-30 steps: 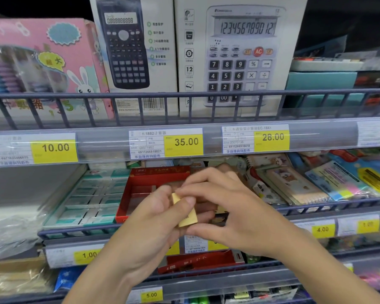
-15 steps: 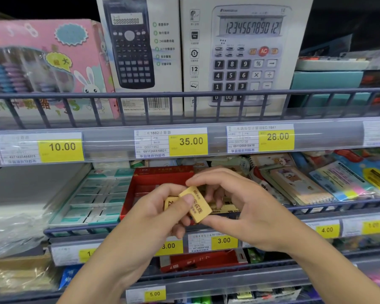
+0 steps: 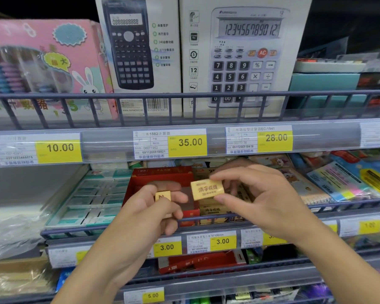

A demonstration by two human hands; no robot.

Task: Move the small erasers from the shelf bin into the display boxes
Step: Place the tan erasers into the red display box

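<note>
I see my right hand (image 3: 259,200) pinching a yellow eraser (image 3: 207,189) between thumb and fingertips, label facing me, just above the red display box (image 3: 162,178). My left hand (image 3: 154,207) curls round a second eraser (image 3: 162,196), just left of the first, over the same box.

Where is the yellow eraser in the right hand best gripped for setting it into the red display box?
Probably by its two long edges, as the right hand pinches it now: fingers on the top edge, thumb under the bottom edge, coming from the right. The yellow eraser is a flat block with its printed face toward the camera, so this grip leaves its left end free to lead into the red display box.
</note>
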